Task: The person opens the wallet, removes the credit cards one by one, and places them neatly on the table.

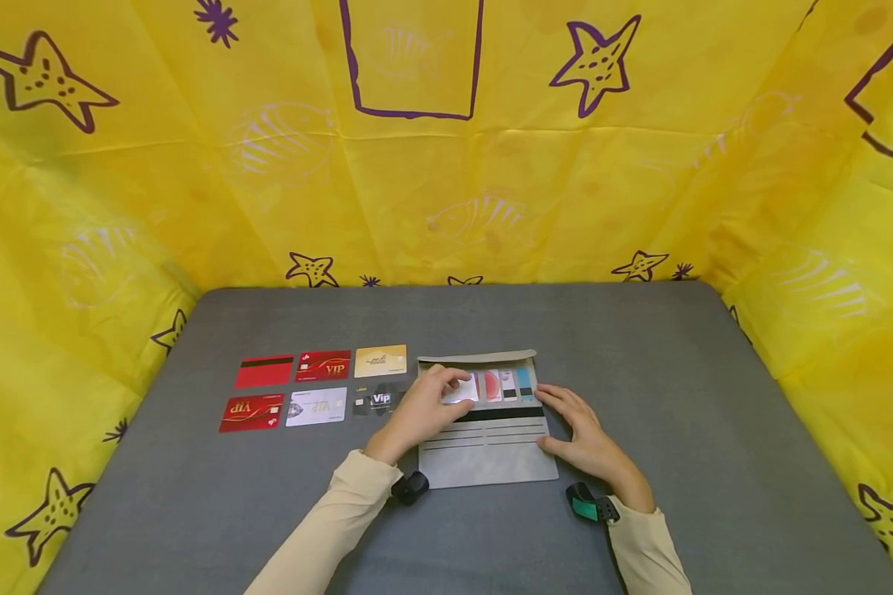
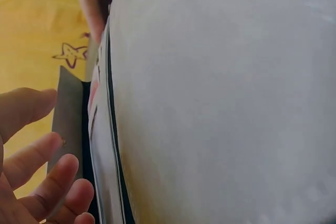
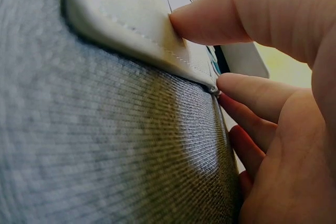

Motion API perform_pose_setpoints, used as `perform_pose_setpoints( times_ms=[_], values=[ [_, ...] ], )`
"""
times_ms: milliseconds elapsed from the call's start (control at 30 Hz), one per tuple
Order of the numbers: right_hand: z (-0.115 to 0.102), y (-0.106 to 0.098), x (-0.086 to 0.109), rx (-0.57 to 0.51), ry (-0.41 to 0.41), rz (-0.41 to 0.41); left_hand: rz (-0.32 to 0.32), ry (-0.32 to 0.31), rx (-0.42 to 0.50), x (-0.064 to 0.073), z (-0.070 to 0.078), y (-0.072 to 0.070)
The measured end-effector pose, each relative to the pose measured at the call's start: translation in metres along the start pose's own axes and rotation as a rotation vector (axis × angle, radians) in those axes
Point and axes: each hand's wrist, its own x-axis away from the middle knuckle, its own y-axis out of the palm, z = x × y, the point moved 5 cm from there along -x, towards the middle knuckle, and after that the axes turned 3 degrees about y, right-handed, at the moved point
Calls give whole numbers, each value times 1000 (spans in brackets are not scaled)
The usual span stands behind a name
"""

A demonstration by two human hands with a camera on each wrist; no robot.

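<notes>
Yellow cloth (image 1: 446, 190) backs the surface (image 1: 640, 339) — my left grip (image 1: 422, 416), parted and empty, hangs over the wallet (image 1: 491, 469)'s leftmost card (image 1: 465, 388); my loose right grip (image 1: 586, 442) touches the wallet's edge.

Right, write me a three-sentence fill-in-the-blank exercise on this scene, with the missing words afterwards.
1. The flat, rectangular plastic cards lying loose on the grey cloth-covered table form ____ rows.
2. Large print on the loose black card reads ____.
3. In the head view, the right hand touches the ____ edge of the open, rectangular grey wallet.

Missing words: two; Vip; right.
</notes>
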Motion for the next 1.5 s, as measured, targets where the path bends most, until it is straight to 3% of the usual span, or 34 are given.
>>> perform_pose_setpoints(
  times_ms=[500,767,1500],
  values=[
    [-1,0,-1,-1,-3,-1,-27,64,-164,-17,6,19],
    [0,0,-1,0,1,1,-63,58,-275,-23,7,23],
    [1,0,-1,-5,-2,-3,-125,-18,-290,-33,8,26]
  ],
)
